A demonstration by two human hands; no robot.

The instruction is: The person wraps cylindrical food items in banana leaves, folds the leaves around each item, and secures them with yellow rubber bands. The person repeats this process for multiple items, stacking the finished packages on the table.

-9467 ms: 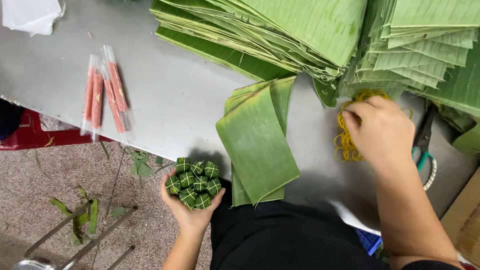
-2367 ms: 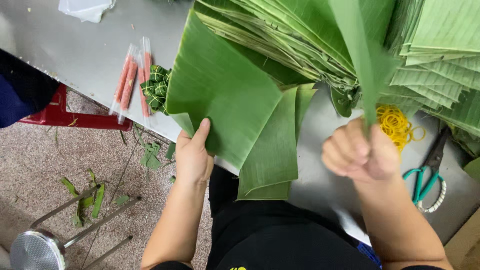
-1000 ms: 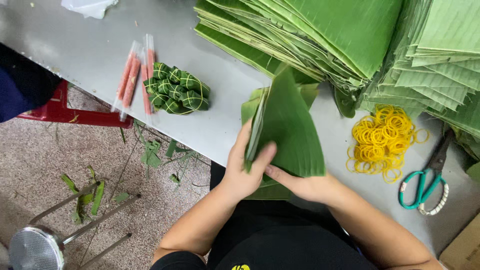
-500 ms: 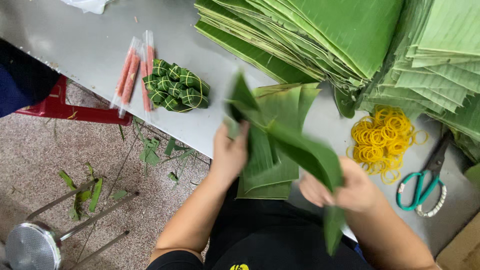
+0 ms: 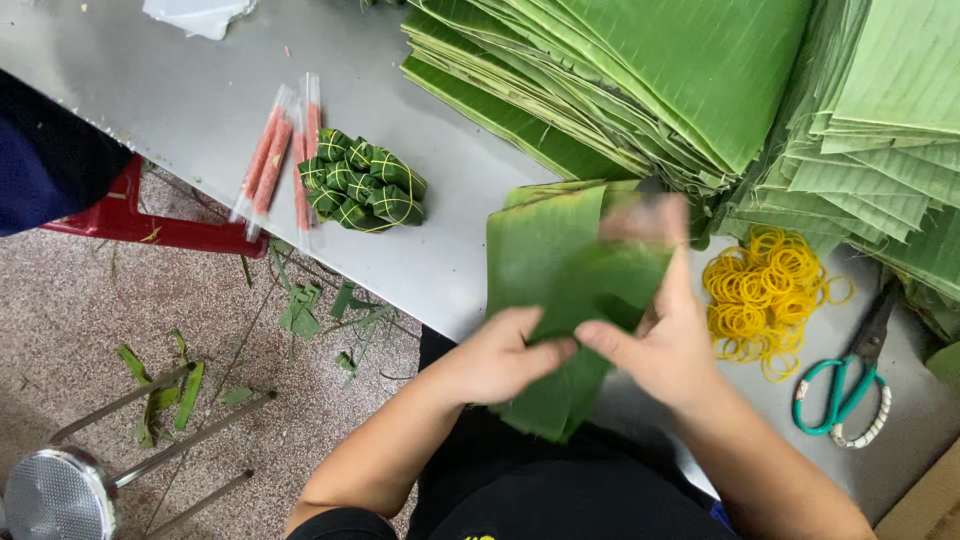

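I see my left hand (image 5: pixel 495 355) and right hand (image 5: pixel 665 340) both closed on one folded banana leaf piece (image 5: pixel 580 330) at the near edge of the metal table (image 5: pixel 190 100), thumbs meeting on top of it. The right fingers are blurred, so their exact grip is probably a pinch. A bundle of small leaf-wrapped parcels (image 5: pixel 362 180) lies left of it, beside packaged sausages (image 5: pixel 275 160). Yellow rubber bands (image 5: pixel 765 295) and green-handled scissors (image 5: pixel 850 375) sit to the right.
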